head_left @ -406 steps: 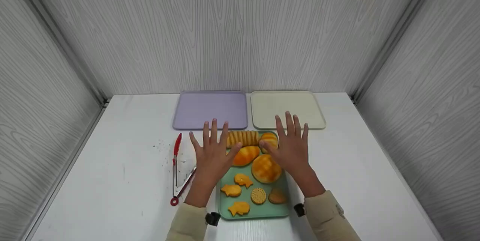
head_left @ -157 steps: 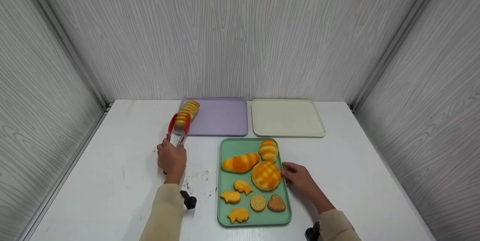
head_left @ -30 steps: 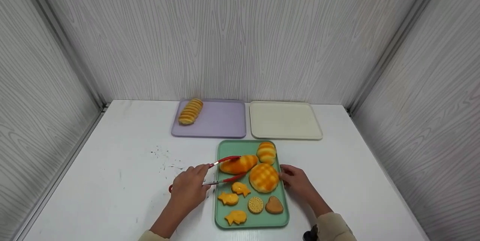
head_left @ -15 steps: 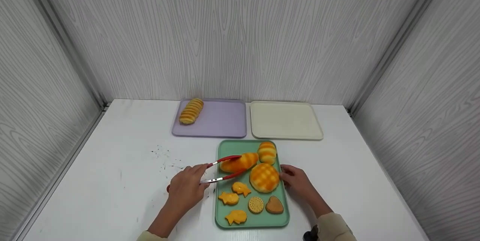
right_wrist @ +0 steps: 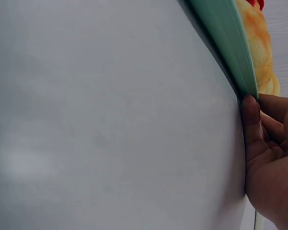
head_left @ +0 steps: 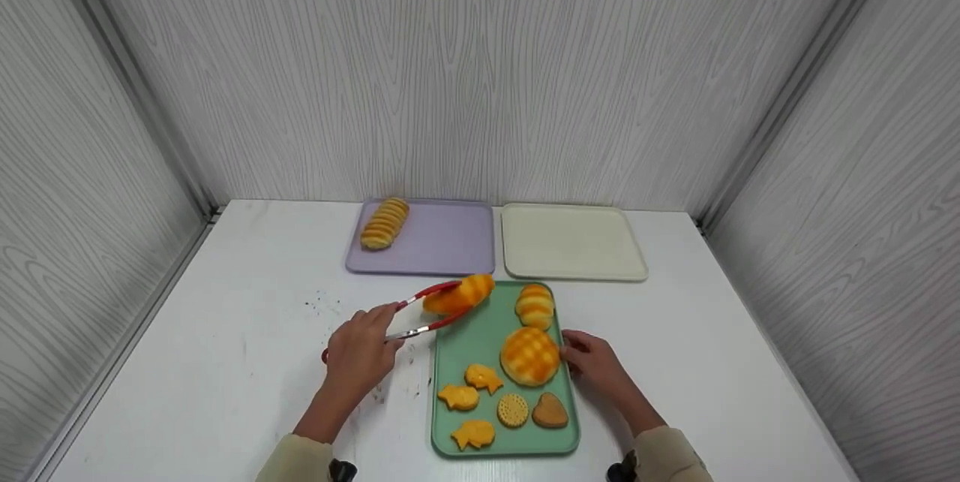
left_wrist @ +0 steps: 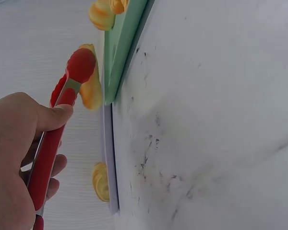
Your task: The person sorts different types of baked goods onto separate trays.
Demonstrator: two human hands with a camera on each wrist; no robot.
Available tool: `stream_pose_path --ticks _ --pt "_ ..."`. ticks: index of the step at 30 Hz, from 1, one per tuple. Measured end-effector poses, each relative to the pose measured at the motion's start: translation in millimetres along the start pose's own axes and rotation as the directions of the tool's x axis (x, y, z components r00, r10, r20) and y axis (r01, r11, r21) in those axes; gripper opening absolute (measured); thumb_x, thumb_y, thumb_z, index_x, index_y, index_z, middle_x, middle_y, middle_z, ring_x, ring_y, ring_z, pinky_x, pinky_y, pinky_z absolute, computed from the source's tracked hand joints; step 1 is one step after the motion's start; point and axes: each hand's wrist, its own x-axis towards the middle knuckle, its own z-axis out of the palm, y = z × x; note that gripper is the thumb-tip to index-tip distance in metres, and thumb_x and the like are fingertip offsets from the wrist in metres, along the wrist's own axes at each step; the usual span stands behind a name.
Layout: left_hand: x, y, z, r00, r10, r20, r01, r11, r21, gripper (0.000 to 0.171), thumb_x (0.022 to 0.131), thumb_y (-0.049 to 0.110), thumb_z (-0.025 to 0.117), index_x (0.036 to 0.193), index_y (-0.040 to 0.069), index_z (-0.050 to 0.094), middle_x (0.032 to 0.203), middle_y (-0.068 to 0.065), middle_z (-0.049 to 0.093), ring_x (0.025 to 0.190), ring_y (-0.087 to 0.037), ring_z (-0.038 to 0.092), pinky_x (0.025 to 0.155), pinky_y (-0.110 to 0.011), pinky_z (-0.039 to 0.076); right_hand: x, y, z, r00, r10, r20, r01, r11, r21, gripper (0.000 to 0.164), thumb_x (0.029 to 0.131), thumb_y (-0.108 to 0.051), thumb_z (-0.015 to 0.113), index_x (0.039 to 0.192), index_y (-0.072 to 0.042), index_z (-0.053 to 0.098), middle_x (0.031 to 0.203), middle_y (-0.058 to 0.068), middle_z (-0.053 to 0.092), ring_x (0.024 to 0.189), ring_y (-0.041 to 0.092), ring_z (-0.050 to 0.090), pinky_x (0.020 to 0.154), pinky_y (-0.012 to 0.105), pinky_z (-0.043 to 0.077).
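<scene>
My left hand (head_left: 361,347) grips red-and-steel tongs (left_wrist: 52,148), their red tips pinching a long orange bread roll (head_left: 466,294). This roll is raised over the upper left corner of the green tray (head_left: 469,347). My right hand (head_left: 596,363) pinches that tray's right rim between thumb and fingers, seen close in the right wrist view. On the green tray lie a round checkered bun (head_left: 529,356), a small striped roll (head_left: 535,307), several fish-shaped biscuits (head_left: 474,434), a round biscuit (head_left: 513,410) and a heart-shaped biscuit (head_left: 550,411).
Behind the green tray, a lavender tray (head_left: 450,238) holds a ridged bread loaf (head_left: 385,224) at its left end. A cream tray (head_left: 574,242) stands to its right. Grey wood-grain panels (head_left: 480,76) wall in the white table (head_left: 225,362) at the back and sides.
The tongs have closed on the long bread roll and lifted it up and leftward off its place on the green tray. Earlier, the ridged loaf went onto the lavender tray. My right hand stays put.
</scene>
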Motion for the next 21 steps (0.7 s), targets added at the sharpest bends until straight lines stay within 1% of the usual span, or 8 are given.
stream_pose_path --ticks 4,8,12,14,16,19,21 --pt "13.6 -7.3 5.5 1.0 -0.014 -0.013 0.014 1.0 0.004 0.057 0.085 0.024 0.082 0.137 0.013 0.061 0.128 -0.004 0.069 0.097 -0.026 0.064 0.078 -0.04 0.055 0.0 -0.7 -0.2 1.0 -0.008 -0.003 0.008 1.0 0.006 0.042 0.101 -0.013 0.059 0.138 0.006 0.055 0.106 0.013 0.064 0.074 0.016 0.059 0.064 0.028 0.051" --pt "29.5 -14.7 11.1 1.0 -0.013 -0.024 0.013 1.0 0.007 0.056 0.086 0.023 0.081 0.136 0.011 0.061 0.126 -0.006 0.069 0.095 -0.028 0.063 0.077 -0.041 0.055 0.3 -1.0 -0.3 1.0 -0.016 0.002 0.016 1.0 0.003 0.041 0.101 -0.014 0.059 0.138 0.004 0.056 0.105 0.013 0.065 0.074 0.015 0.059 0.065 0.028 0.051" --pt "45.3 -20.5 14.8 0.999 -0.008 -0.033 0.008 1.0 0.008 0.055 0.084 0.021 0.083 0.134 0.009 0.062 0.12 -0.008 0.071 0.09 -0.03 0.064 0.074 -0.042 0.055 0.3 0.7 -0.5 0.999 -0.026 0.019 0.026 1.0 -0.008 0.041 0.102 -0.013 0.058 0.138 0.008 0.055 0.103 0.014 0.066 0.073 0.015 0.058 0.063 0.027 0.05" --pt "52.8 -22.2 15.8 1.0 -0.016 -0.027 0.016 1.0 0.004 0.056 0.084 0.021 0.083 0.134 0.008 0.062 0.121 -0.009 0.071 0.092 -0.031 0.065 0.076 -0.043 0.055 -0.6 0.7 -0.8 0.999 -0.029 0.024 0.029 1.0 -0.001 0.041 0.103 -0.011 0.056 0.137 0.011 0.053 0.102 0.015 0.065 0.073 0.016 0.057 0.062 0.028 0.05" --pt "59.4 -23.8 16.6 0.999 -0.03 -0.012 0.03 1.0 0.004 0.058 0.084 0.021 0.083 0.135 0.007 0.061 0.123 -0.01 0.07 0.098 -0.033 0.066 0.081 -0.045 0.056 -1.5 0.5 -0.8 0.999 -0.03 0.024 0.03 1.0 0.009 0.04 0.102 -0.009 0.055 0.135 0.013 0.053 0.1 0.016 0.065 0.073 0.018 0.057 0.061 0.028 0.049" --pt "67.8 -26.0 18.0 0.998 -0.056 0.022 0.056 0.998 0.012 0.059 0.085 0.022 0.082 0.137 0.006 0.059 0.129 -0.012 0.068 0.107 -0.035 0.065 0.088 -0.049 0.054 -0.9 1.7 -0.7 1.0 -0.028 0.015 0.028 1.0 -0.001 0.04 0.102 -0.011 0.056 0.135 0.012 0.054 0.1 0.014 0.065 0.071 0.016 0.056 0.06 0.027 0.049" --pt "72.6 -27.4 19.1 0.996 -0.073 0.046 0.072 0.997 0.01 0.059 0.086 0.022 0.081 0.138 0.005 0.059 0.13 -0.013 0.067 0.109 -0.036 0.064 0.09 -0.05 0.053 -0.4 2.7 -0.6 1.0 -0.021 0.004 0.021 1.0 -0.002 0.041 0.101 -0.013 0.058 0.136 0.009 0.056 0.099 0.012 0.065 0.07 0.014 0.056 0.06 0.026 0.048"
